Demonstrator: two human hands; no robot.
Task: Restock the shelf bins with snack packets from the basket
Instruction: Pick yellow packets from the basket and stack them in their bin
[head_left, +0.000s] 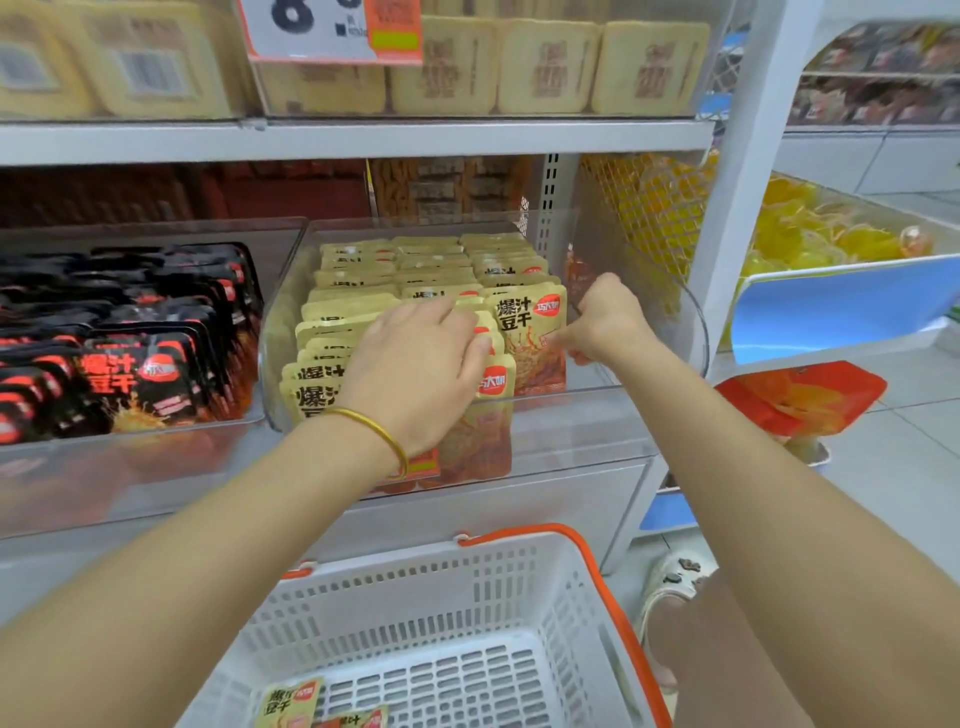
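Observation:
A clear shelf bin (587, 415) holds rows of yellow snack packets (431, 260) standing upright. My left hand (415, 374), with a gold bangle on the wrist, lies flat on the front left and middle rows, fingers spread over the packet tops. My right hand (605, 322) is curled at the bin's right side, and its fingertips pinch the right edge of the front right yellow packet (524, 332). Below the shelf stands the white basket (519, 556) with orange handles. Two yellow packets (288, 701) lie at its near left corner.
A bin of black snack packets (130, 358) sits to the left. Beige packets (545, 67) fill the shelf above, behind a price tag (332, 31). To the right are a bin of yellow sweets (831, 234), a red-orange pack (800, 395) and a sandalled foot (675, 582).

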